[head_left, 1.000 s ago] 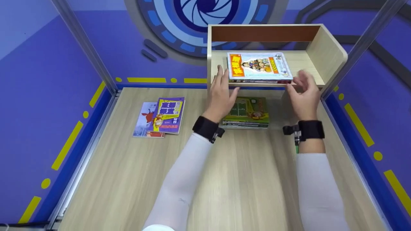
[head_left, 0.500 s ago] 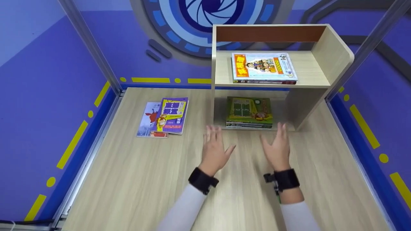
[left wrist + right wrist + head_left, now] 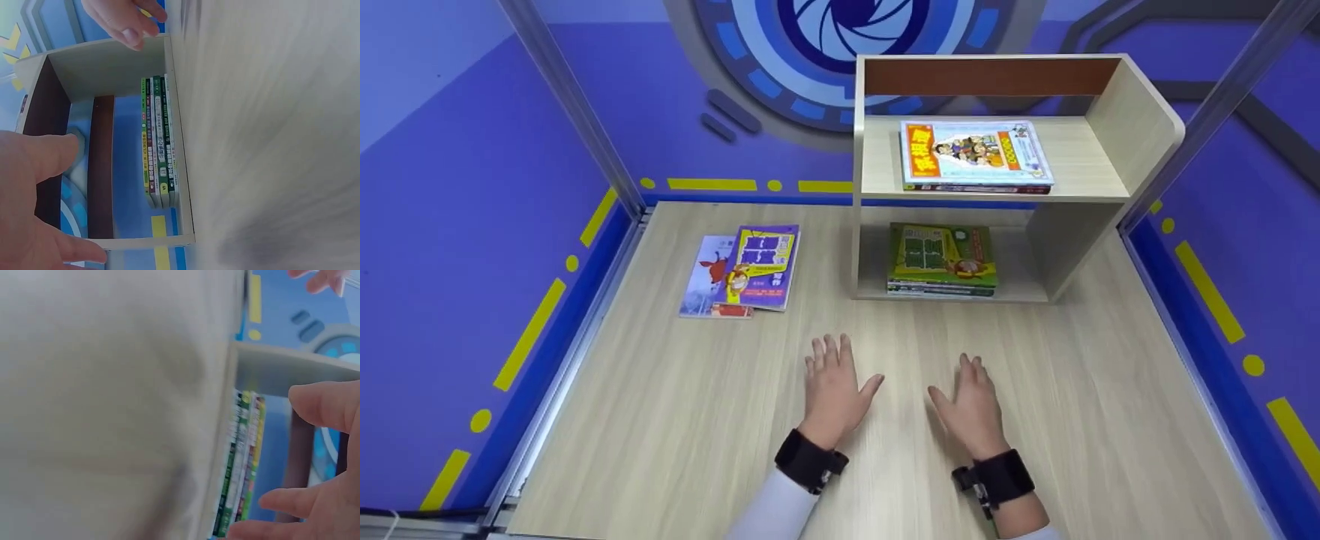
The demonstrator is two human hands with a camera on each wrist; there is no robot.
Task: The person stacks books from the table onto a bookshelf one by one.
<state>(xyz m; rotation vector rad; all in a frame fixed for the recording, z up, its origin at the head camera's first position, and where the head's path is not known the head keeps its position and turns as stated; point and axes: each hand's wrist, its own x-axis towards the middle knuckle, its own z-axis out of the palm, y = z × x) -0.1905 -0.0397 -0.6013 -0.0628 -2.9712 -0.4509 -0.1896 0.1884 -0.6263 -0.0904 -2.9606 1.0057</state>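
Observation:
My left hand (image 3: 832, 401) is over the table in front of the bookshelf, fingers spread and holding nothing. To its right, my right hand (image 3: 971, 412) is likewise bare, its thumb apart from the fingers. A small wooden bookshelf (image 3: 859, 157) stands ahead of both. On its upper shelf lies a stack of books with a light-blue comic book (image 3: 971, 154) on top. A stack of green-covered books (image 3: 941, 259) lies flat on the lower shelf; in the left wrist view the spines (image 3: 157, 140) show.
Left of the bookshelf, a purple-and-yellow book (image 3: 761, 266) partly covers a pale book with a red figure (image 3: 701, 277) on the wooden table (image 3: 660, 420). Blue-purple panels (image 3: 442, 262) with metal posts enclose the table's sides and back.
Both hands have drawn back from beside the books on the upper shelf to over the table nearer the person. The books and bookshelf stay in place.

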